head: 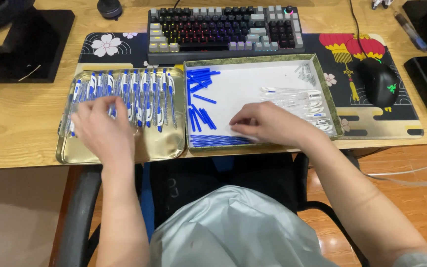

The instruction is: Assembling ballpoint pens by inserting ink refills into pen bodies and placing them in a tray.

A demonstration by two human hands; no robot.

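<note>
While my left hand (102,129) is resting spread on the pens (139,96) in the gold tray (166,146), my right hand (265,124), beside that tray, is pinching blue refills (213,141) in the white box (253,81).

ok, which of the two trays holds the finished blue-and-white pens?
The shallow gold metal tray on the left, under the left hand. The white-lined box tray at right holds only loose blue refills and clear barrels.

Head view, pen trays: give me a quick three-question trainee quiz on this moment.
1. True or false: the left hand rests on the row of pens in the gold tray.
2. Which hand is in the white box?
3. The loose blue refills lie at the box's: A left side, B right side.

Key: 1 true. 2 The right hand. 3 A.
</note>
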